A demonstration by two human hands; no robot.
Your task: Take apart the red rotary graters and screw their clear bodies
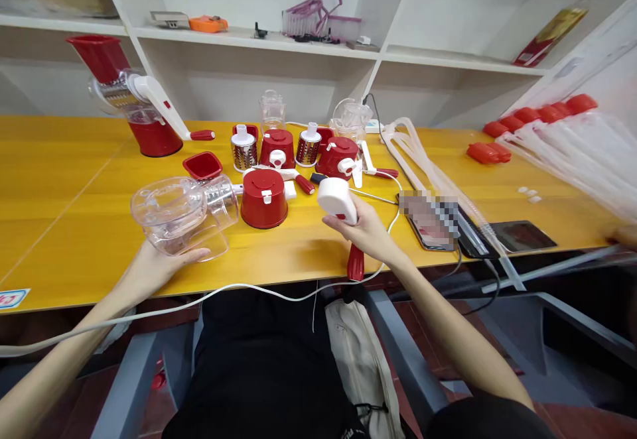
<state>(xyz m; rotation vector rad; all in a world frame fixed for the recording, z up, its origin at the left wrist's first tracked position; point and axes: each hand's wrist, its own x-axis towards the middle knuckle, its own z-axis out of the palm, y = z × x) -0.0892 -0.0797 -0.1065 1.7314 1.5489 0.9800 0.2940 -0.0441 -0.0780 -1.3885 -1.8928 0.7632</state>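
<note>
My left hand [162,265] grips a clear plastic grater housing [172,210] from below, near the table's front edge. A metal grating drum [219,190] sits in the housing's side opening. In my right hand [371,230] is a white crank handle [337,199] with its round end up and its red grip [355,263] hanging below my palm. The two parts are apart. Between my hands a red grater base [264,198] stands on the table, and a red hopper [202,165] lies behind the housing.
An assembled rotary grater [154,135] stands at the back left. Further red bases [277,147], grating drums [308,144] and crank handles fill the middle. A white cable [279,296] crosses the table front. Phones [522,235] and bagged red-capped items [547,117] lie right.
</note>
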